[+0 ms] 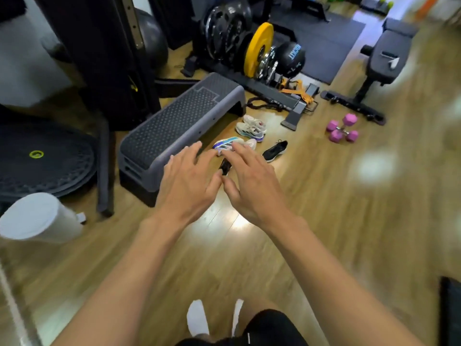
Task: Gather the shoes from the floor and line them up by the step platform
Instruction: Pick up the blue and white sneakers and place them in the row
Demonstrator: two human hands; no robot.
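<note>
Six shoes lie on the floor (324, 221) along the long side of the step (179, 126), at its 3 o'clock. A white pair (250, 127) sits side by side near the step's far end. At 7 o'clock from that pair is a blue-striped shoe (228, 143), with a pale shoe (251, 144) touching it on its 3 o'clock side. A black shoe (274, 151) lies apart from these, at 4 o'clock of the pale one. Part of a second black shoe (225, 166) shows in the gap between the two hands; the rest is hidden.

The left hand (189, 178) and right hand (252, 181) reach forward side by side, palms down, above the striped and second black shoes. Each grip is wide open: fingers straight and spread, thumbs turned inward and almost meeting, nothing held. The right fingertips (235, 147) overlap the striped shoe in view; whether they touch it cannot be told.

Farther out, pink dumbbells (343, 128) lie at 3 o'clock of the white pair. A plate rack (258, 49) with a yellow plate stands at 12 o'clock, and a bench (384, 61) at 2 o'clock. A white cylinder (37, 218) sits at 8 o'clock of the step. The person's white socks (198, 318) show at the bottom edge.
</note>
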